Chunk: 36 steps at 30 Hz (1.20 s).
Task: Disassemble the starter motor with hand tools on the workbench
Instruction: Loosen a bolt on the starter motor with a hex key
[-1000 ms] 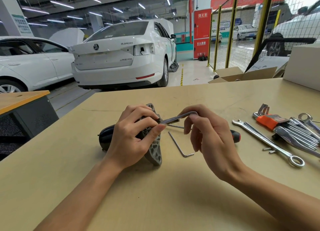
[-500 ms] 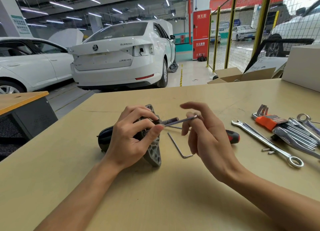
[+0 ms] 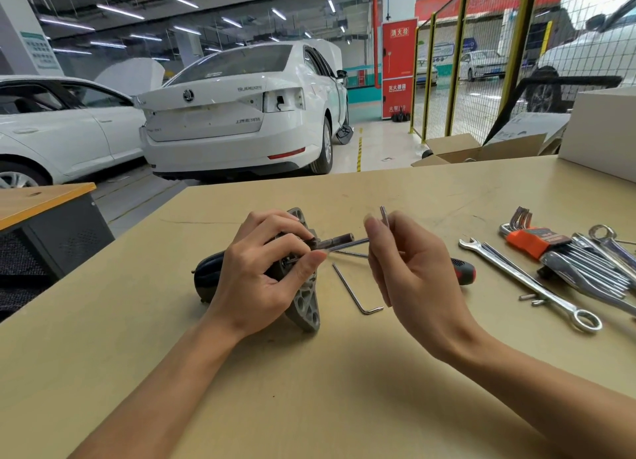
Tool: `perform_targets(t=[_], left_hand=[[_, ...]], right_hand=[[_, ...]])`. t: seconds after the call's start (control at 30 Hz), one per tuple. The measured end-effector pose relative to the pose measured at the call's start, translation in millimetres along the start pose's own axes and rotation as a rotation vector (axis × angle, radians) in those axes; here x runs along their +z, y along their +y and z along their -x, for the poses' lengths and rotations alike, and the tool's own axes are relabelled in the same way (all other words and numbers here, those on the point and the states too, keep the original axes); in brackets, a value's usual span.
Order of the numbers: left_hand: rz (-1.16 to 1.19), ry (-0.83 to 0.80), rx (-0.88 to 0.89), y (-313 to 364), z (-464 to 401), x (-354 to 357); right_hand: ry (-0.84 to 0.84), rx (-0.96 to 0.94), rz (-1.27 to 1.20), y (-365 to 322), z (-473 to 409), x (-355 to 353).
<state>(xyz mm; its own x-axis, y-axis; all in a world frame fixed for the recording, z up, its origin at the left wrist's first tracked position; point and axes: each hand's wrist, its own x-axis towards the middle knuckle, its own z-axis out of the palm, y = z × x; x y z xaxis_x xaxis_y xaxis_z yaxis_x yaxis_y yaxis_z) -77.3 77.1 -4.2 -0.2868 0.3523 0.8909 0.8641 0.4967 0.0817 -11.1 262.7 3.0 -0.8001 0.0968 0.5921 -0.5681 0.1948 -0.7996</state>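
Starter motor (image 3: 303, 300) on tabletop (image 3: 309, 389), centre-left; loose hex key (image 3: 354, 291) just right; spanner (image 3: 530, 281) and key set (image 3: 564, 252) far right.

A tan workbench (image 3: 309, 389) carries everything here. The starter motor (image 3: 303, 303) rests on it, its grey flange standing on edge and its dark body lying to the left. Just right of the flange lies a loose L-shaped hex key (image 3: 354, 291). Behind that lies a screwdriver (image 3: 463, 271) with a red and black handle (its shaft mostly hidden). Further right a long combination wrench (image 3: 530, 281) lies diagonally, with two small pins (image 3: 530, 298) just beside it. A fanned set of hex keys in an orange holder (image 3: 530, 240) and a bundle of wrenches (image 3: 592, 269) sit near the right edge. A white box (image 3: 599, 131) stands at the far right corner.
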Motion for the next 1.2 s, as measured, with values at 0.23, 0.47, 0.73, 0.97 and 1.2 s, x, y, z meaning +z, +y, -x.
perform_targets(t=[0.23,0.47,0.73,0.97,1.2], left_hand=[[-0.012,-0.007,0.001,0,0,1],[-0.008,-0.010,0.002,0,0,1],[-0.014,-0.018,0.013,0,1,0],[-0.013,-0.009,0.013,-1,0,1],[-0.011,0.015,0.013,0,1,2]], right_hand=[[-0.004,-0.049,0.106,1,1,1],[0.001,-0.028,0.053,-5,3,-1],[0.017,-0.002,-0.008,-3,0,-2],[0.020,-0.028,-0.035,1,-4,-5],[0.049,0.168,-0.117,4,-3,-2]])
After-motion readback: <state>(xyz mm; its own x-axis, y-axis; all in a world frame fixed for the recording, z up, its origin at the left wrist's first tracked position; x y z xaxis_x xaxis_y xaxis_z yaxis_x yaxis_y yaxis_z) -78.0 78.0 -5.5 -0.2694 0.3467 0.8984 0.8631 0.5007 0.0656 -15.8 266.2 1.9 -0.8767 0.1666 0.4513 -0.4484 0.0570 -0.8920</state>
